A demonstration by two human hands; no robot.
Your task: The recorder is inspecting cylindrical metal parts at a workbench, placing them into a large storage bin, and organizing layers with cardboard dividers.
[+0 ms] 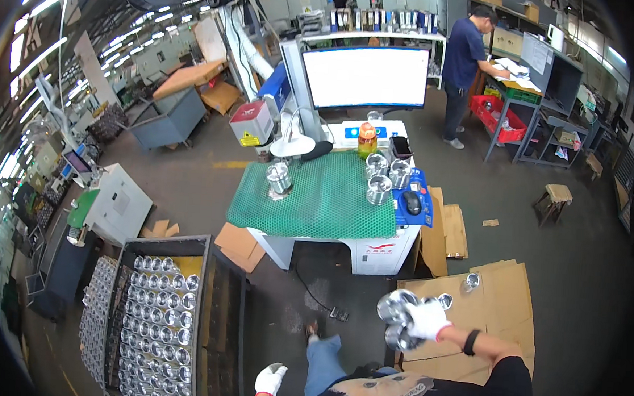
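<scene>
Right hand: your gloved right hand (428, 319) is clamped on at least two shiny metal cups (397, 307), bunched together, presumably so one grip carries them all; they're out over the left edge of the cardboard sheet (502, 322).
Left hand: your gloved left hand (270, 380) hangs loose, fingers off everything, nothing seen in it, near the bin (213, 300).
Cardboard: two more cups, one upper (471, 282), one lower (445, 301), sit apart on the sheet, which likely cushions them.
Bench: three cups (378, 190) cluster by the right edge of the green mat (316, 209) on your bench (393, 253); a single cup (278, 177) stands toward the rear left corner, perhaps set apart on purpose.
Bin: cups in rows (157, 326) fill it, probably ordered to spare knocks.
</scene>
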